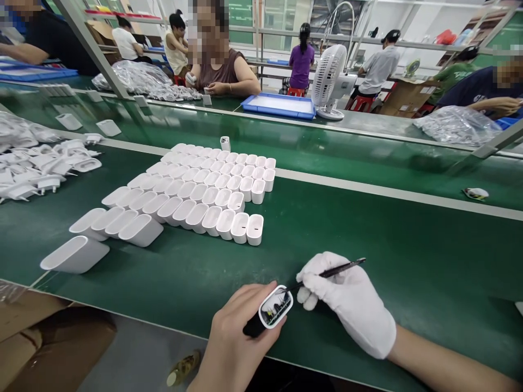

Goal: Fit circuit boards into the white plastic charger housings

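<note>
My bare left hand (241,326) is wrapped round a white oval charger housing (291,302), its open end facing up. Electronic parts on a circuit board (274,311) show inside it. Something black covers part of the grip beneath the housing; I cannot make out what it is. In a white glove, my right hand (343,299) pinches dark tweezers (343,268), whose tip reaches the upper rim of the opening. Ahead and to the left stand rows of open white housings (196,215) on the green bench (368,228).
White plug parts (36,163) are heaped at the far left. One housing (225,144) stands apart behind the rows. A small scrap (476,193) lies at the right. Beyond the bench are a white fan (329,76), a blue tray (278,105) and several people at work.
</note>
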{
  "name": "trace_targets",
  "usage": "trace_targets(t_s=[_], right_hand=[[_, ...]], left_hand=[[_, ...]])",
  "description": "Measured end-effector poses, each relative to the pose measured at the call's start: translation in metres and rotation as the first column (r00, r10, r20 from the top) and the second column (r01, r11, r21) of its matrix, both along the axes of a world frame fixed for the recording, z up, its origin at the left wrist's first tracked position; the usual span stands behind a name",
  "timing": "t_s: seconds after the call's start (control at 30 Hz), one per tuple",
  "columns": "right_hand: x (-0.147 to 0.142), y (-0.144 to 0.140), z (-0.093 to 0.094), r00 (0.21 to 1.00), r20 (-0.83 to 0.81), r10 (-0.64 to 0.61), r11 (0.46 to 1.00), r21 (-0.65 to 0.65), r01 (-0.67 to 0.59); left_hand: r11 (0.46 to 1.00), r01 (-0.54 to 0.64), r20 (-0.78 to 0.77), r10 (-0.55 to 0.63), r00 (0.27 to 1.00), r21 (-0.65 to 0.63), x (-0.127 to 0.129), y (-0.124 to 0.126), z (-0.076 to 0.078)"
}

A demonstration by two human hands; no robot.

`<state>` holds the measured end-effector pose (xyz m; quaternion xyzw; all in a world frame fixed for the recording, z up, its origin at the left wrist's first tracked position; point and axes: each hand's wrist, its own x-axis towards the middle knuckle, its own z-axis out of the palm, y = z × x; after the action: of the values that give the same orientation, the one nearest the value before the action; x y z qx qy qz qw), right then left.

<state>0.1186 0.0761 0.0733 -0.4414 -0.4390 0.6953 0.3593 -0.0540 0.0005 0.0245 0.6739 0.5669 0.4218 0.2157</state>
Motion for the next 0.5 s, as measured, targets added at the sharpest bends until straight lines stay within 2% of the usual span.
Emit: trace_targets(t_s=[0.17,0.23,0.37,0.43,0.5], right_hand=[[0.003,-0.002,-0.002,0.999,-0.022,0.024,0.994,0.108,-0.022],[0.002,-0.003,-0.002,0.999,0.023,0.045,0.982,0.181,-0.048],[0.005,-0.005,0.011,0.969,0.213,0.125,0.893,0.401,-0.203],[0.009,-0.005,0.019,0.95,0.26,0.175,0.858,0.432,-0.276],[0.013,-0.005,0.023,0.955,0.235,0.182,0.869,0.416,-0.268]], left_hand=[[0.999,0.025,-0.035,-0.024,0.999,0.028,0.0,0.0,0.001],[0.999,0.028,-0.037,-0.026,0.999,0.042,0.0,0.0,0.0],[0.998,0.041,-0.029,-0.039,0.999,0.052,-0.001,0.001,-0.001],[0.997,0.064,-0.002,-0.064,0.998,0.046,0.0,0.001,-0.002],[0.997,0.07,0.037,-0.071,0.997,0.044,0.002,0.0,-0.004]])
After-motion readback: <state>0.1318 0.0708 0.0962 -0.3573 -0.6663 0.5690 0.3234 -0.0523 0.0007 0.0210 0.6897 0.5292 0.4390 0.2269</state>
